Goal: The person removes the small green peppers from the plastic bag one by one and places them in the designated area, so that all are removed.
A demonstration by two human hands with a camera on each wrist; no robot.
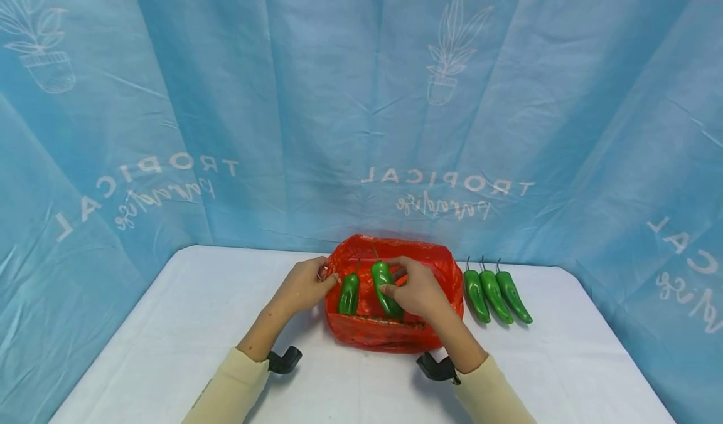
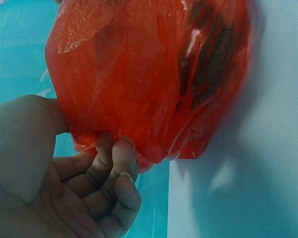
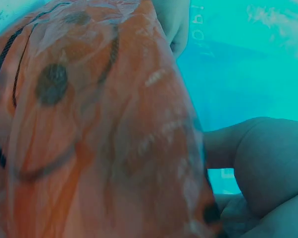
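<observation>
A red plastic bag (image 1: 378, 339) stands on the table with its mouth spread wide. My left hand (image 1: 302, 285) pinches the bag's left rim; in the left wrist view the left hand (image 2: 89, 183) has its fingertips at the edge of the red film (image 2: 114, 89). Over the bag's mouth, my right hand (image 1: 420, 292) holds a green pepper (image 1: 381, 278) between thumb and fingers, stem upward. A second green pepper (image 1: 349, 295) leans inside the bag, to the left. The bag's printed side (image 3: 99, 148) hides most of the right hand's fingers in the right wrist view.
Right of the bag, three green peppers (image 1: 498, 295) lie side by side on the white tablecloth (image 1: 226, 286), stems toward the back. A blue printed curtain (image 1: 350, 129) hangs behind the table and down both sides.
</observation>
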